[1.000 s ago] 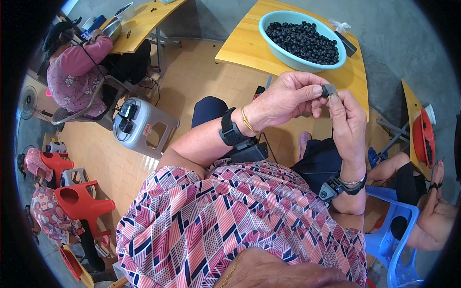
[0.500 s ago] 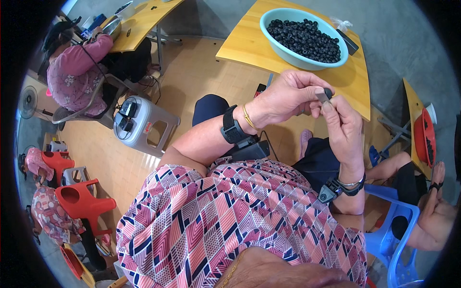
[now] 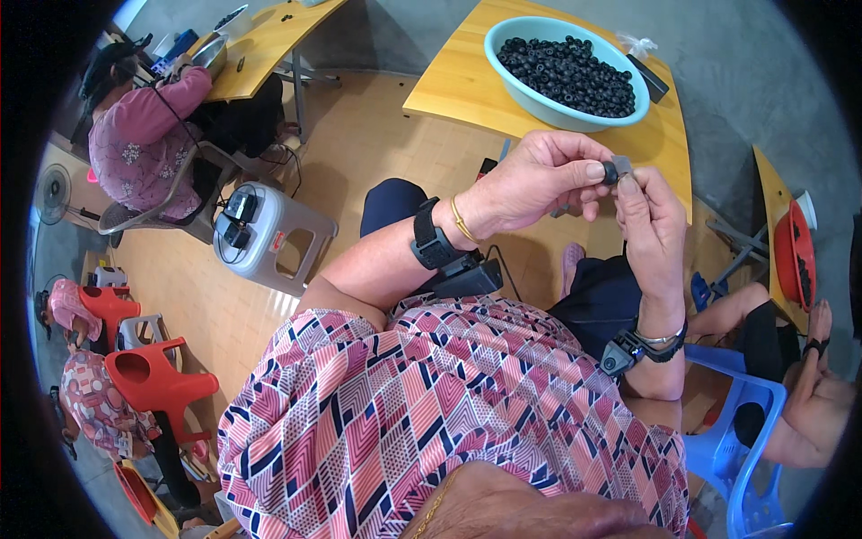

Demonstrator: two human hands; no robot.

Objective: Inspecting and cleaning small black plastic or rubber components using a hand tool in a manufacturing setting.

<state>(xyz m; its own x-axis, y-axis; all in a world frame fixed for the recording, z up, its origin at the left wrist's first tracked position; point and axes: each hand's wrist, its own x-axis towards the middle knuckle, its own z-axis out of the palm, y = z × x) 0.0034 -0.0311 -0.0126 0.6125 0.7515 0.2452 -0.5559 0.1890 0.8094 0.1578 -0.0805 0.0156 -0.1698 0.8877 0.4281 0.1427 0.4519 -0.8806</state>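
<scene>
While sitting by the yellow counter (image 3: 467,81), little changed from a moment ago. Big blue bowl (image 3: 539,103) of small black bits still up there, untouched. Left hand (image 3: 530,184) and right hand (image 3: 651,229) still up close together, fingers (image 3: 594,169) still pinching one small black piece (image 3: 615,171) between both hands, so work on it looks unfinished.

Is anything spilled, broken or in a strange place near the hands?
Nothing stands out. Both hands, left and right, pinch one small dark part, and the black pieces stay inside the basin on the table.
</scene>
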